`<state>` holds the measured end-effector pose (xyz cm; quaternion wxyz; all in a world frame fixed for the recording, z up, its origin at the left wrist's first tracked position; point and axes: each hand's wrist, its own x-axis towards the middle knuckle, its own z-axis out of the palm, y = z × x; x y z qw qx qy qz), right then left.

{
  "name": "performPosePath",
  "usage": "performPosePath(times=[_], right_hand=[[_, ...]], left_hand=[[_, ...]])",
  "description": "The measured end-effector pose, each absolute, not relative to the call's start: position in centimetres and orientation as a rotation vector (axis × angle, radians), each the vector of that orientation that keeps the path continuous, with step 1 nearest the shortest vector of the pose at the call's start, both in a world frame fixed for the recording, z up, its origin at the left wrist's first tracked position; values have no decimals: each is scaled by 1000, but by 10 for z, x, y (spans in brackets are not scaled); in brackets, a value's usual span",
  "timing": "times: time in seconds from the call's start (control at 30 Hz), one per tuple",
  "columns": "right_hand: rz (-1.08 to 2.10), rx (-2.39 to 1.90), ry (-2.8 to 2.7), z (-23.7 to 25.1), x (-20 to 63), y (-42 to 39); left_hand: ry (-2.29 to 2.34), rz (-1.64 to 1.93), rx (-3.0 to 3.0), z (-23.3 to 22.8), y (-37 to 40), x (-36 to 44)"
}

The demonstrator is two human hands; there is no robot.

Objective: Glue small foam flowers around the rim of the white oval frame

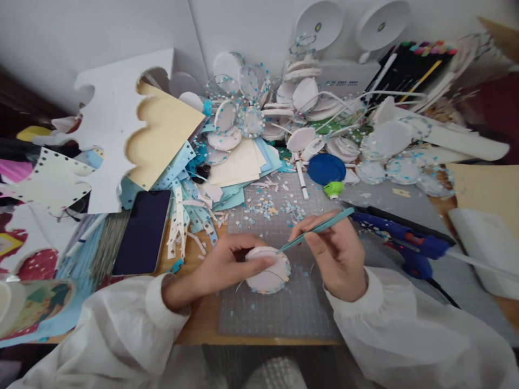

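Observation:
My left hand point(231, 265) grips a white round disc point(265, 278) at its upper left, thumb lying across the face. Small blue and yellow star-like bits line the disc's edge, and a thin thread crosses it. Between the thumb and fingers of my right hand point(336, 254) is a pair of teal tweezers point(324, 221). Their tips point down left and meet the disc's upper right edge; whether they pinch a bit is too small to tell. Under both hands lies a grey cutting mat point(312, 310). Loose small stars point(271, 208) are scattered on it beyond the disc.
A blue glue gun point(405, 237) lies at the right with its cord trailing. A phone point(141, 232) rests at the left beside paper strips point(190, 216). Behind are a blue lid point(326, 168), a green item point(333, 189), a white marker point(301, 178) and piled decorated discs point(251, 121).

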<state>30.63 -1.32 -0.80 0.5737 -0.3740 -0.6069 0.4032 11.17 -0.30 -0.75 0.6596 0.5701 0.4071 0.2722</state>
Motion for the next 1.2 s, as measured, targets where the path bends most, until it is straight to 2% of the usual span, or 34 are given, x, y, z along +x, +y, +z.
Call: performPosePath(times=[0.97, 1.2], right_hand=[[833, -831, -1462, -11, 304, -17], [1007, -912, -1317, -13, 306, -14]], left_hand=[[957, 597, 1180, -4, 1, 112], [910, 566, 1172, -4, 1, 108]])
